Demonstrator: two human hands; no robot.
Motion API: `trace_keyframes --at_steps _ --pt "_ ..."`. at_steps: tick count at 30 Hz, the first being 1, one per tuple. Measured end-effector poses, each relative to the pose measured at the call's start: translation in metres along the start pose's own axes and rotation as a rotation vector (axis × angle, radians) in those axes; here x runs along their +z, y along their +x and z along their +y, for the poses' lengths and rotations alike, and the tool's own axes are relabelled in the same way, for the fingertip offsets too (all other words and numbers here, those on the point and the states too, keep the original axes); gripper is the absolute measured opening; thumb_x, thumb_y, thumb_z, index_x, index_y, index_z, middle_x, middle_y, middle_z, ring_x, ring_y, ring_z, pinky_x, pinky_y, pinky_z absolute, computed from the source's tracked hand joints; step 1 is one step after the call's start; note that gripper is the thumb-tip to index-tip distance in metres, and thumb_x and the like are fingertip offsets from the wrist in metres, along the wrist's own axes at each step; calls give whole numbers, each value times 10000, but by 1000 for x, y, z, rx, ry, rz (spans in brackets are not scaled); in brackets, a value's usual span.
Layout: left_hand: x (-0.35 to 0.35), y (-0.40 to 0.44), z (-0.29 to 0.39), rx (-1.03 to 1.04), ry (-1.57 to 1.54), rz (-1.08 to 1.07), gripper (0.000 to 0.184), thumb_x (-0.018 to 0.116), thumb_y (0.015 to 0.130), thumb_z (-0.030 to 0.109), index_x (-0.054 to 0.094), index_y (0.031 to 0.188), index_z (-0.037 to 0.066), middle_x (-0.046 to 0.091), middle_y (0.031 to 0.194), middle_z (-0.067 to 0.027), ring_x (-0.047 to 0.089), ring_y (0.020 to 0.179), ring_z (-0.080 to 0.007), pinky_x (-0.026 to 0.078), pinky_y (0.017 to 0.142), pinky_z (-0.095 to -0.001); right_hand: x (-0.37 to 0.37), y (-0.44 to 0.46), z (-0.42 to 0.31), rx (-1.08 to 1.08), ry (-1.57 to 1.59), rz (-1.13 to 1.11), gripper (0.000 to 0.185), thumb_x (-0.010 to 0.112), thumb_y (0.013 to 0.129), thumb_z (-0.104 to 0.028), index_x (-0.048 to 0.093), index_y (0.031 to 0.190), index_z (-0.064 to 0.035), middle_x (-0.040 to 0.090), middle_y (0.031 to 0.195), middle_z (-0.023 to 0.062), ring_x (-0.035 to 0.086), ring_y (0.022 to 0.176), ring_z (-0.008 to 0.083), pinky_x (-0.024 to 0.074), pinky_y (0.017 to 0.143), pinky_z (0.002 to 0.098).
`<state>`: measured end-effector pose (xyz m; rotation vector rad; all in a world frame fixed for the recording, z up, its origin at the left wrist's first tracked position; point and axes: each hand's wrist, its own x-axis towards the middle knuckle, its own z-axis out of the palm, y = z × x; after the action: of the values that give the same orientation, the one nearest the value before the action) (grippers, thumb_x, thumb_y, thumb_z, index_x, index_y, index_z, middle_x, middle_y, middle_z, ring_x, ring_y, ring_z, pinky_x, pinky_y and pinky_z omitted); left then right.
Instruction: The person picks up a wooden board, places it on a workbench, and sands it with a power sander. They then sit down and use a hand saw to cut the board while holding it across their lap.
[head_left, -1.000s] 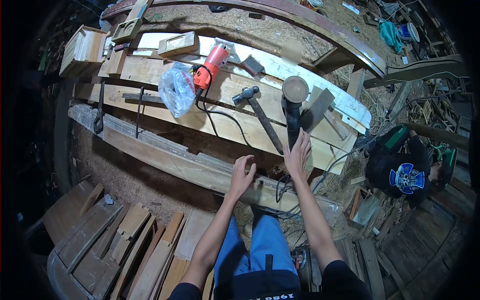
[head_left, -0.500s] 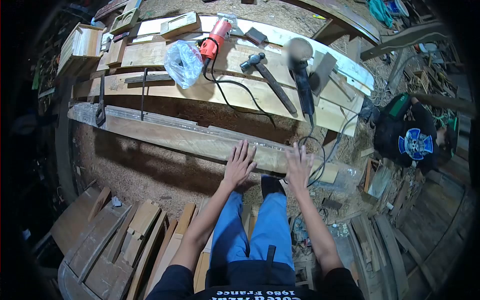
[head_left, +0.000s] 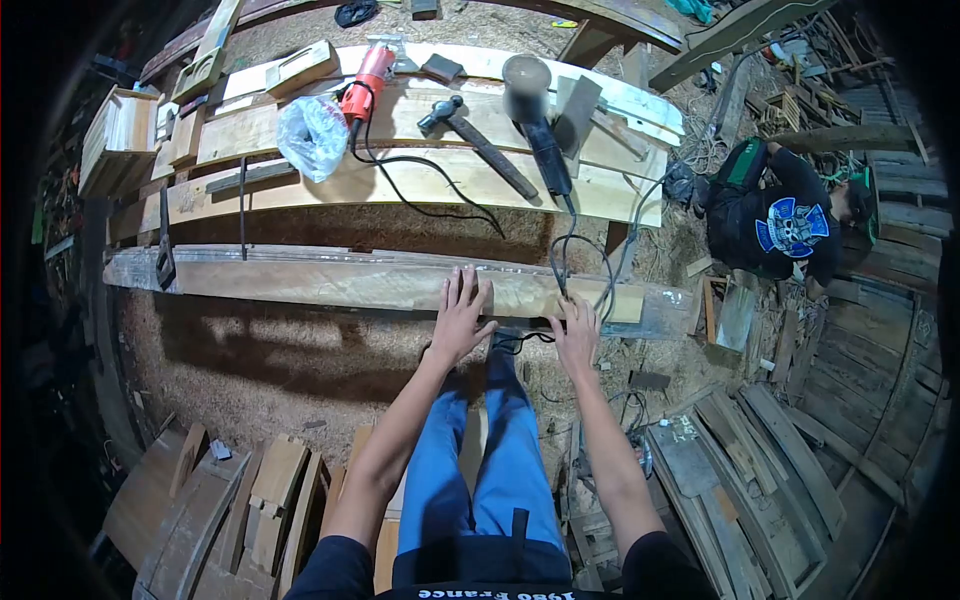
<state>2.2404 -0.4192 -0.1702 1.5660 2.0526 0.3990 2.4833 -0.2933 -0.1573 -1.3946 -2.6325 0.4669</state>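
Note:
A long, curved-edged wooden board (head_left: 350, 282) lies across in front of me on a worn plank bench (head_left: 668, 312). My left hand (head_left: 460, 320) rests flat on the board's near side, fingers stretched out. To its right, my right hand (head_left: 577, 340) lies over the near edge, fingers extended. A black cord (head_left: 566, 262) runs down from the angle grinder (head_left: 540, 140) to the right fingertips, and another stretch of it shows left of that hand. Whether the fingers touch the cord is hard to see.
Beyond lie a hammer (head_left: 480, 148), a red power tool (head_left: 368, 82), a plastic bag (head_left: 313, 137) and a handsaw (head_left: 165, 250). A person (head_left: 790, 210) crouches at the right. Cut wooden parts (head_left: 275, 490) stand near my legs; shavings (head_left: 250, 340) cover the ground.
My view has turned, so the board looks more level and the bench things sit farther left. The right hand has drawn back toward the board's near edge; the left stays flat on it.

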Motion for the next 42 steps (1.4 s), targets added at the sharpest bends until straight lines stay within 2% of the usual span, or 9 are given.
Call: trace_keyframes --at_steps 1,5,14,19,21,27,32,35,42 --pt "4 5 4 8 -9 77 1014 865 792 428 366 1627 143 156 1732 -254 101 1612 -452 102 1304 -585 2 4 13 5 70 -46 410 660 991 -247 636 1353 -55 582 1431 139 489 1383 338 369 1149 499" --pt "8 21 24 -11 -99 83 1077 941 689 310 394 1603 151 286 1666 -233 162 1591 -448 130 1304 -582 -9 12 44 -92 20 -84 398 685 969 -250 644 1320 -66 626 1342 114 531 1310 310 393 1119 479" --pt "-15 60 52 -116 -27 -51 968 946 568 219 530 1434 103 549 1372 -152 464 1375 -377 302 1220 -523 -54 16 140 -301 -193 -219 653 806 835 -191 566 1441 -164 551 1473 103 494 1410 279 263 1244 558" --pt "14 54 70 -19 -2 4 1067 955 603 212 441 1533 112 379 1552 -232 318 1491 -468 270 1249 -558 -84 34 146 -256 -291 -269 820 867 727 -135 541 1477 -199 517 1541 95 479 1449 255 142 1301 593" --pt "26 54 91 31 9 -9 1087 957 615 217 417 1553 124 356 1582 -234 296 1509 -469 259 1257 -558 -86 42 146 -206 -301 -222 825 871 727 -126 540 1479 -201 511 1554 104 483 1450 265 119 1309 601" --pt "44 73 109 27 64 -35 1132 942 613 241 379 1592 165 426 1561 -194 343 1507 -383 237 1260 -563 -84 67 183 -90 -141 -416 1242 1015 489 -253 421 1579 -211 481 1559 88 394 1514 258 51 1279 698" --pt "27 64 97 -13 110 14 1107 956 612 277 418 1570 142 470 1523 -160 369 1486 -367 253 1254 -555 -69 36 144 -84 -145 -379 1116 978 600 -273 433 1569 -167 467 1553 143 349 1532 337 73 1286 665" --pt "17 55 67 -51 61 111 1029 956 580 254 502 1491 107 512 1467 -168 428 1438 -358 280 1240 -543 -66 17 94 9 -165 -134 885 896 746 -252 489 1509 -68 450 1571 181 295 1551 404 86 1290 658" --pt "15 49 63 8 124 118 869 923 583 206 559 1364 91 583 1269 -144 522 1290 -339 345 1172 -530 -37 25 -8 -275 131 -187 846 875 745 -234 512 1491 -72 424 1611 182 299 1560 367 175 1298 581"
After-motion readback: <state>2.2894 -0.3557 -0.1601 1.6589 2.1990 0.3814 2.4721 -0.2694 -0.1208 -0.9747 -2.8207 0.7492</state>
